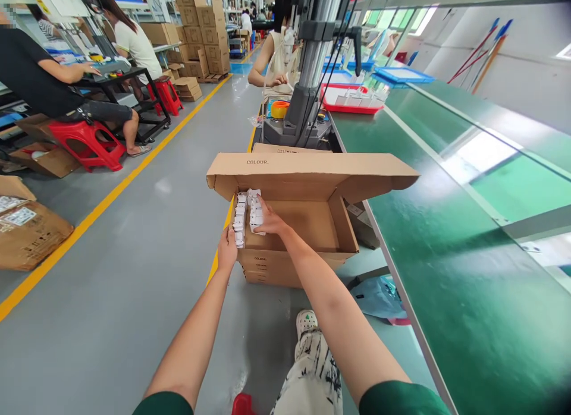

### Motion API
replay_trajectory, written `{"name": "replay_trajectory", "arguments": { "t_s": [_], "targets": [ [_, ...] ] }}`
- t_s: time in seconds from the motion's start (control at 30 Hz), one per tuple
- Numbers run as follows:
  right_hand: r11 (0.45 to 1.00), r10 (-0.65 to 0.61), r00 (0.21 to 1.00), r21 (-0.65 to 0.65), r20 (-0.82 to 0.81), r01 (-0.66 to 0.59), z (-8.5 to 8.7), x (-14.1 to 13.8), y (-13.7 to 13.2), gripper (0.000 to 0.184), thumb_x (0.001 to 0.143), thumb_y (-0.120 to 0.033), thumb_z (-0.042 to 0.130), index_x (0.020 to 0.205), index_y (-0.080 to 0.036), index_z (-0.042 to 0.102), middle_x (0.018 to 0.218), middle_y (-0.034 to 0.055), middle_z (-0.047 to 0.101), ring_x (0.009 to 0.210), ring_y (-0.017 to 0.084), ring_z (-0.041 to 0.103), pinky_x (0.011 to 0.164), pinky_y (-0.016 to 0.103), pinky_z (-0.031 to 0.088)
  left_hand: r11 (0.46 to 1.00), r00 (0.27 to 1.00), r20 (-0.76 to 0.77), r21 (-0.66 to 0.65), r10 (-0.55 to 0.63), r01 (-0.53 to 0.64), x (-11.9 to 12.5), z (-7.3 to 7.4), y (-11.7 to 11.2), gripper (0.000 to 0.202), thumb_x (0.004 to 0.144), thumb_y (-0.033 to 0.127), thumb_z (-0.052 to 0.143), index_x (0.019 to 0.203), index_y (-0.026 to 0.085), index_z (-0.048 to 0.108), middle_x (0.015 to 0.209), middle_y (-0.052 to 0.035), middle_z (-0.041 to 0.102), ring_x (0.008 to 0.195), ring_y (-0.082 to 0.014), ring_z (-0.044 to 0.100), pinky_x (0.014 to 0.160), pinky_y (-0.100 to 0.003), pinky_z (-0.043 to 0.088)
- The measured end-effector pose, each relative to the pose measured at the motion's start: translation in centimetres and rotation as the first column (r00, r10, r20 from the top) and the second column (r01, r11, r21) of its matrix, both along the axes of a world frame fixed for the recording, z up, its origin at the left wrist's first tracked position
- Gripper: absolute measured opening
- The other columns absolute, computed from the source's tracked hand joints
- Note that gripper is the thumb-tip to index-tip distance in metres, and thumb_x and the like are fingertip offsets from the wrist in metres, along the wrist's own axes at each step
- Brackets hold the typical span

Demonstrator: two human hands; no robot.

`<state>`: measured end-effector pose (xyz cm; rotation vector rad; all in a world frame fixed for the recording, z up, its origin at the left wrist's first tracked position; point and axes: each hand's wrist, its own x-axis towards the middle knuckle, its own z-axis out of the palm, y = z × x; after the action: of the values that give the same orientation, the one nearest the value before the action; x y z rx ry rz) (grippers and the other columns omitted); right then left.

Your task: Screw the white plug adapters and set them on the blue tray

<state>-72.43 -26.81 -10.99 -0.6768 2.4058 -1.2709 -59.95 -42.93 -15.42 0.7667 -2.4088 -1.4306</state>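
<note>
An open cardboard carton (312, 177) stands on the floor, flaps spread, with "COLOUR:" printed on the far flap. Two rows of small white packs (241, 216) line its left inner wall. My left hand (227, 250) rests at the carton's near left corner, fingers closed against the near end of the left row. My right hand (267, 222) reaches inside and its fingers are pressed on the white packs of the right row (255, 210). The rest of the carton's bottom is bare cardboard.
A green conveyor bench (446, 236) runs along my right, with a grey machine column (307, 76) and a red tray (352, 100) beyond the carton. People sit on red stools (87, 141) at left; another works at the far bench. Cartons (27, 230) lie at left. My shoe (307, 323) is below.
</note>
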Motion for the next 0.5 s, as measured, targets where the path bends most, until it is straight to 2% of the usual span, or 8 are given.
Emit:
{"name": "replay_trajectory", "arguments": {
  "t_s": [0.1,0.17,0.2,0.3,0.33,0.37,0.4,0.5],
  "targets": [
    [0.993,-0.114,0.993,-0.020,-0.007,0.114,2.2,2.0,3.5,0.135,0.056,-0.022,0.084,0.163,-0.027,0.001,0.156,0.0181,0.035,0.143,0.037,0.043,0.119,0.054,0.037,0.998,0.998,0.036,-0.024,-0.055,0.056,0.1,1.1,-1.4,0.042,0.104,0.042,0.035,0.133,0.022,0.059,0.134,-0.0110,0.070,0.126,-0.0298,0.065,0.106,-0.044,0.052],
    [0.977,-0.209,0.978,-0.053,-0.026,0.207,4.0,4.0,6.4,0.137,0.059,-0.025,0.083,0.162,-0.031,-0.007,0.158,0.0173,0.033,0.142,0.036,0.045,0.118,0.057,0.037,0.993,0.993,0.059,-0.055,-0.105,0.108,-0.4,2.4,-2.3,0.038,0.102,0.042,0.043,0.126,0.021,0.063,0.121,-0.0118,0.075,0.117,-0.0319,0.069,0.100,-0.046,0.055],
    [0.964,-0.258,0.965,-0.079,-0.042,0.254,5.0,5.3,7.8,0.137,0.060,-0.027,0.083,0.161,-0.032,-0.009,0.159,0.0165,0.031,0.143,0.036,0.044,0.118,0.057,0.037,0.988,0.990,0.057,-0.081,-0.128,0.132,-0.9,3.3,-2.5,0.037,0.100,0.042,0.048,0.125,0.020,0.063,0.120,-0.0128,0.075,0.118,-0.0333,0.068,0.102,-0.047,0.054],
    [0.898,-0.419,0.902,-0.200,-0.106,0.393,7.5,10.7,11.3,0.131,0.062,-0.034,0.082,0.161,-0.035,-0.004,0.161,0.0138,0.031,0.146,0.035,0.041,0.119,0.058,0.037,0.954,0.974,-0.009,-0.208,-0.225,0.218,-4.0,6.0,-1.2,0.049,0.093,0.038,0.063,0.138,0.022,0.054,0.146,-0.0122,0.060,0.142,-0.0338,0.049,0.118,-0.046,0.040],
    [0.878,-0.452,0.886,-0.229,-0.103,0.421,8.0,12.9,12.0,0.130,0.063,-0.037,0.082,0.161,-0.036,-0.005,0.161,0.0128,0.033,0.146,0.035,0.042,0.119,0.059,0.037,0.924,0.956,-0.023,-0.266,-0.291,0.275,-5.5,6.9,-0.2,0.052,0.091,0.033,0.066,0.141,0.023,0.053,0.151,-0.0110,0.055,0.146,-0.0330,0.044,0.121,-0.044,0.036],
    [0.861,-0.471,0.879,-0.260,-0.079,0.438,8.4,15.3,12.6,0.131,0.064,-0.039,0.082,0.160,-0.037,-0.008,0.160,0.0123,0.034,0.146,0.034,0.043,0.120,0.059,0.037,0.823,0.914,0.039,-0.421,-0.404,0.382,-7.0,7.7,0.9,0.053,0.091,0.028,0.064,0.143,0.022,0.052,0.153,-0.0126,0.053,0.146,-0.0343,0.043,0.121,-0.046,0.036],
    [0.846,-0.477,0.878,-0.286,-0.035,0.449,8.5,17.8,13.1,0.132,0.065,-0.040,0.082,0.159,-0.038,-0.010,0.159,0.0116,0.036,0.145,0.033,0.045,0.120,0.059,0.037,0.779,0.889,0.065,-0.457,-0.453,0.430,-8.5,8.4,2.0,0.051,0.088,0.022,0.067,0.138,0.022,0.057,0.152,-0.0127,0.054,0.147,-0.0350,0.042,0.122,-0.047,0.034],
    [0.818,-0.472,0.872,-0.306,0.128,0.488,7.6,25.3,14.2,0.133,0.061,-0.041,0.086,0.157,-0.048,-0.006,0.161,0.0081,0.034,0.145,0.036,0.045,0.118,0.064,0.040,0.730,0.871,0.119,-0.499,-0.477,0.468,-11.7,10.3,4.0,0.040,0.086,0.019,0.071,0.125,0.018,0.066,0.140,-0.0182,0.061,0.142,-0.0393,0.045,0.120,-0.056,0.034]
  ]
}}
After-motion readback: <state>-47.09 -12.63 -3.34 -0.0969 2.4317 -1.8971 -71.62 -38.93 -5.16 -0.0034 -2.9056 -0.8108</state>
